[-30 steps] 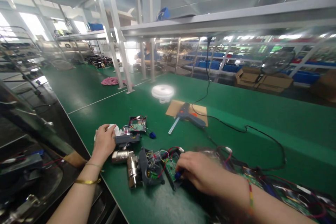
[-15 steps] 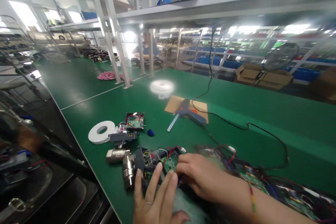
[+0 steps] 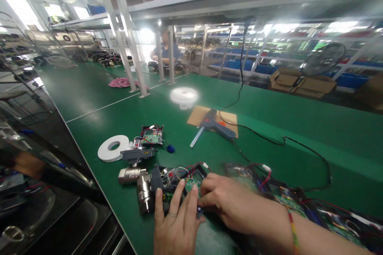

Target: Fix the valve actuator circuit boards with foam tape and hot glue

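Observation:
My left hand [image 3: 176, 219] rests flat, fingers stretched out and a ring on one, over the near edge of a grey housing [image 3: 157, 178] with wires and an opened case. A green circuit board [image 3: 189, 184] lies in that case. My right hand [image 3: 223, 201] is closed at the board's right side, its fingertips pinched. What they hold is hidden; a bit of blue shows just below them. A metal valve body [image 3: 145, 193] joins the housing on the left. Behind it stands a similar housing [image 3: 139, 154] with its own open board case [image 3: 152, 135].
A roll of white tape [image 3: 104, 149] lies at the left. A glue gun [image 3: 217, 125] rests on cardboard [image 3: 196, 115], its black cord [image 3: 299, 146] running right. More wired boards [image 3: 287, 203] line the right. A person [image 3: 167, 51] sits beyond the uprights [image 3: 128, 36].
The view has shifted slightly. My right hand's fingertips have moved a little lower beside the board, and my left fingers have drawn a bit closer together over the case.

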A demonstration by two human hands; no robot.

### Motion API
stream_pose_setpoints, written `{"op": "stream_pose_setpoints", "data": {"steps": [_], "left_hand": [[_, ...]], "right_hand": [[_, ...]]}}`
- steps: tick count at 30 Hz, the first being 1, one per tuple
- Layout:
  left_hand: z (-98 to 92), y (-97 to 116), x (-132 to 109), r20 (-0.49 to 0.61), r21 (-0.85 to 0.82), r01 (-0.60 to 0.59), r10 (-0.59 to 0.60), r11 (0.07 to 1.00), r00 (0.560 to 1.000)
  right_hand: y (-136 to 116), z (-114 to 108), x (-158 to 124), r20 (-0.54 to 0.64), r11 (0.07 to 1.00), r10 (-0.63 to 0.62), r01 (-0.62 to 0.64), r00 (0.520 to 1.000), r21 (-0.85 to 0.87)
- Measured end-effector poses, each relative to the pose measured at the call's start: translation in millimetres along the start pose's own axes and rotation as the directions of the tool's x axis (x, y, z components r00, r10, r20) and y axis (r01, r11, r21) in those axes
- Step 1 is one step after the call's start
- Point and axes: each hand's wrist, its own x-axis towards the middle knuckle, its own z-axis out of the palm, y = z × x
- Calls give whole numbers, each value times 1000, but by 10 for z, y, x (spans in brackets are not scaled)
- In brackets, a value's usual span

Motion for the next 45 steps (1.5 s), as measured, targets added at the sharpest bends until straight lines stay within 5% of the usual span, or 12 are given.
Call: {"op": "stream_pose_setpoints", "data": {"steps": [15, 19, 26, 45], "left_hand": [[33, -4, -44, -49, -65, -33, 30, 997, 998], [19, 3, -14, -60, -75, -45, 40, 996, 997], [6, -5, -22, -61, -85, -41, 36, 995, 998], [5, 7, 4, -83, -81, -42, 35, 996, 996]], "right_hand": [[71, -156, -25, 17, 977, 144, -145, 989, 159], [120, -159, -94, -23, 993, 88, -85, 996, 84], [183, -126, 29, 126, 993, 29, -14, 992, -117], [201, -299, 141, 225, 975, -67, 112, 972, -192]]}}
